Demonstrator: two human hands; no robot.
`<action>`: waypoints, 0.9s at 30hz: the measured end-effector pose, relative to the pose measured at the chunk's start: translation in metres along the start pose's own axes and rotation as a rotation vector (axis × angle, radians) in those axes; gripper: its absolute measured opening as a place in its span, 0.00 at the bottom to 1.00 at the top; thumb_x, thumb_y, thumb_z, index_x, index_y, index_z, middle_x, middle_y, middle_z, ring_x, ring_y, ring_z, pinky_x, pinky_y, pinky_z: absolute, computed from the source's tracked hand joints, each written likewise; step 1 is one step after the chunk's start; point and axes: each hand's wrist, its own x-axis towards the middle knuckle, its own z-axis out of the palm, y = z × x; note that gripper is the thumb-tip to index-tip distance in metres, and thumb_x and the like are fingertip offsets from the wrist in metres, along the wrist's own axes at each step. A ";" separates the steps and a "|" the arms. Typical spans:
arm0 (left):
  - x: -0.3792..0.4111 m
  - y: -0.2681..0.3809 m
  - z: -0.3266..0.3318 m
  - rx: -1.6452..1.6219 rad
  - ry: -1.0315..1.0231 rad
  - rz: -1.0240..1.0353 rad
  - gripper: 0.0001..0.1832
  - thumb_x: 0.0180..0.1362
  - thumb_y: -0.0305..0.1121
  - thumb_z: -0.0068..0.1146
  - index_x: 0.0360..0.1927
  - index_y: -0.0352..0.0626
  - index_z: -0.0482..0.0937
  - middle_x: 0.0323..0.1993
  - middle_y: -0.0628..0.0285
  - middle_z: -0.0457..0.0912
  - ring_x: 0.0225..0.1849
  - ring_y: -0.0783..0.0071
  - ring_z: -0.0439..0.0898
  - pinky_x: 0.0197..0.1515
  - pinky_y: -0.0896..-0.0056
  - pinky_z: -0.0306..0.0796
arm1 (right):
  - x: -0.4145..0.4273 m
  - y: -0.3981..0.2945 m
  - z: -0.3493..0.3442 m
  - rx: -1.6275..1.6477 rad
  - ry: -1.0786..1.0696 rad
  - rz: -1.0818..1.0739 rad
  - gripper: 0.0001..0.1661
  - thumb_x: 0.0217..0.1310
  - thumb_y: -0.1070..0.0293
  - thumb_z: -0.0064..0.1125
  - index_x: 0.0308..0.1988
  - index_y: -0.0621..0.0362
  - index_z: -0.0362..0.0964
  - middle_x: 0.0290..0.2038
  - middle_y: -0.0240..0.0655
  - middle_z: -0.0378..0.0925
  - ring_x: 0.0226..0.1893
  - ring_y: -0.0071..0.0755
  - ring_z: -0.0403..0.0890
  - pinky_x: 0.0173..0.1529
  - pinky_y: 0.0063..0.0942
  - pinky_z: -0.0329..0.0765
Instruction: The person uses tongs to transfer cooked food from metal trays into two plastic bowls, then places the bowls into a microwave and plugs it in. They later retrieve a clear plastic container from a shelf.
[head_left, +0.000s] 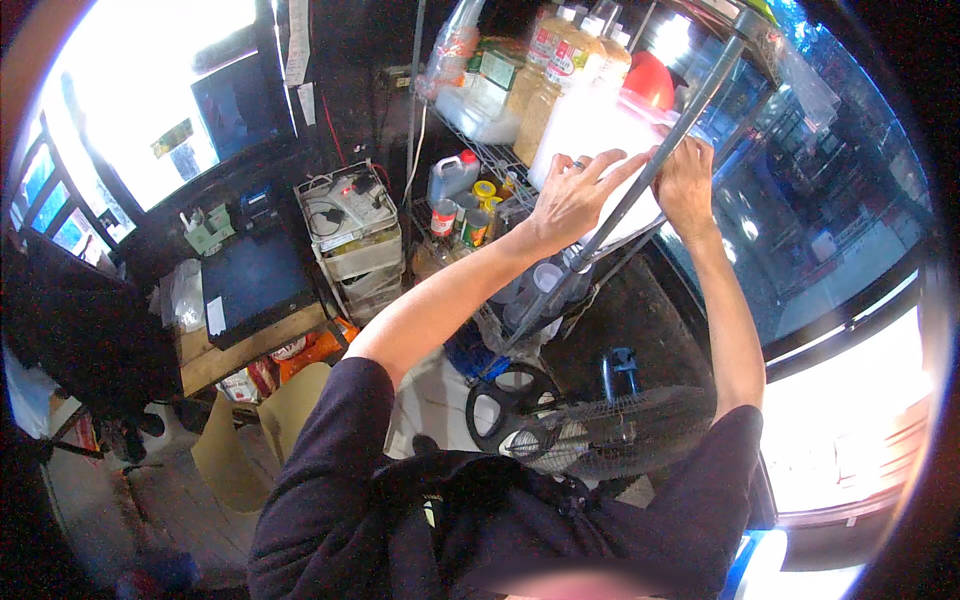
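A white, overexposed container (574, 131) with a pink upper edge (643, 106) stands on the wire shelf in front of me. My left hand (577, 193) lies against its near side, fingers apart, the index finger reaching toward the metal shelf post (652, 169). Just right of that post, my right hand (686, 184) bends its fingers at the container's right edge. The post and glare hide what those fingertips grip. Behind the container stand several labelled plastic bottles (566, 60) of tan contents and a red rounded object (649, 81).
Lower on the rack are a jug with a red cap (454, 176) and several cans (443, 217). A white drawer unit (364, 262) carries a power strip. A fan guard (645, 431) stands below my arms. Glass panes (832, 225) border the right. A black box (259, 281) sits on a wooden table (247, 349).
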 end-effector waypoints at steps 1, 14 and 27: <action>0.000 0.002 -0.001 0.064 -0.019 0.007 0.33 0.51 0.22 0.47 0.63 0.57 0.63 0.51 0.67 0.70 0.37 0.68 0.76 0.41 0.61 0.62 | 0.000 -0.001 -0.001 -0.009 -0.006 0.002 0.17 0.45 0.74 0.60 0.39 0.59 0.69 0.47 0.42 0.73 0.46 0.41 0.73 0.52 0.42 0.64; 0.004 -0.004 0.009 0.138 0.013 0.041 0.26 0.54 0.27 0.46 0.59 0.54 0.68 0.48 0.69 0.72 0.33 0.75 0.76 0.41 0.62 0.61 | 0.002 -0.006 0.000 0.030 0.048 0.034 0.20 0.44 0.73 0.59 0.42 0.65 0.69 0.47 0.40 0.72 0.45 0.41 0.72 0.50 0.41 0.64; 0.016 -0.003 0.016 -0.022 0.078 0.027 0.17 0.47 0.27 0.51 0.44 0.47 0.74 0.44 0.62 0.75 0.52 0.63 0.70 0.47 0.56 0.62 | 0.011 0.012 -0.006 -0.080 0.057 0.096 0.16 0.43 0.74 0.61 0.37 0.57 0.69 0.44 0.40 0.74 0.42 0.43 0.74 0.46 0.38 0.70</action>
